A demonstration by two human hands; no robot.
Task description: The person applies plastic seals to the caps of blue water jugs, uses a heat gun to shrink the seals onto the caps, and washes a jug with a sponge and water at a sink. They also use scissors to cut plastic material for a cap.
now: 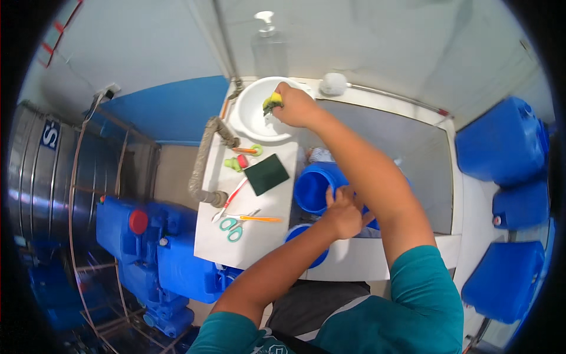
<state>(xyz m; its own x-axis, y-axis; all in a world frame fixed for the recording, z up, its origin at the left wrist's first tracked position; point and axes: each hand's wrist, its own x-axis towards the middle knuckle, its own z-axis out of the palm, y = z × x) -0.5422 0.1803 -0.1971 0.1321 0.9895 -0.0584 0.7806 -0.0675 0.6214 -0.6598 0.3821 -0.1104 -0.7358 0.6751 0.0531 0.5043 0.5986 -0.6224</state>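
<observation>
A yellow sponge [273, 102] with a dark scouring side is pinched in my right hand [295, 106], over a white basin [243, 115] at the back of the counter. My right arm reaches across the sink. Nearer to me, my left hand [344, 213] grips a blue container [315, 187] at its side, its round opening turned toward the left. Part of that container is hidden behind my hand and right arm. Just in front of it stands another blue container [318, 258], partly covered by my left forearm.
On the white counter [259, 242] lie a dark green scouring pad [267, 174], scissors [232, 229], a red-and-white brush [230, 200] and an orange-handled tool [260, 219]. A pipe [203, 159] rises at the left. Behind are a pump bottle [269, 50] and a white-headed brush [334, 84]. Blue jugs [501, 141] flank the counter.
</observation>
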